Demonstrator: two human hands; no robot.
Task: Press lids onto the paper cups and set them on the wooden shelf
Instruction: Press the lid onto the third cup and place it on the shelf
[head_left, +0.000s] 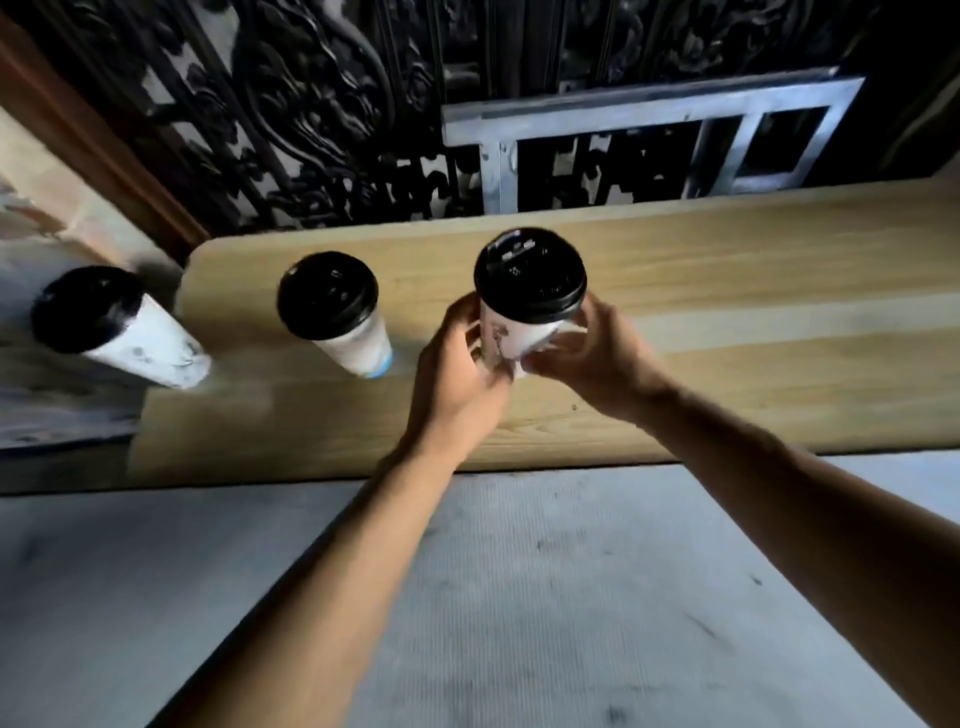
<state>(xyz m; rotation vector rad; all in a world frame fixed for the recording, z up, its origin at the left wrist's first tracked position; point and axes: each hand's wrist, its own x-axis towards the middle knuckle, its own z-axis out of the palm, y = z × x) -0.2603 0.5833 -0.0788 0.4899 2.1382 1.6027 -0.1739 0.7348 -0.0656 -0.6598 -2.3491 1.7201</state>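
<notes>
A white paper cup with a black lid pressed on top is held over the middle of the light wooden shelf. My left hand wraps the cup's left side and my right hand cups its right side and base. Whether the cup's base touches the wood is hidden by my fingers. A second lidded white cup with a blue base stands on the shelf to the left. A third lidded cup stands further left, off the shelf's end.
Behind the shelf runs a dark ornate metal grille, with a grey metal frame leaning against it. Grey ribbed floor lies below the shelf's front edge. The right half of the shelf is bare wood.
</notes>
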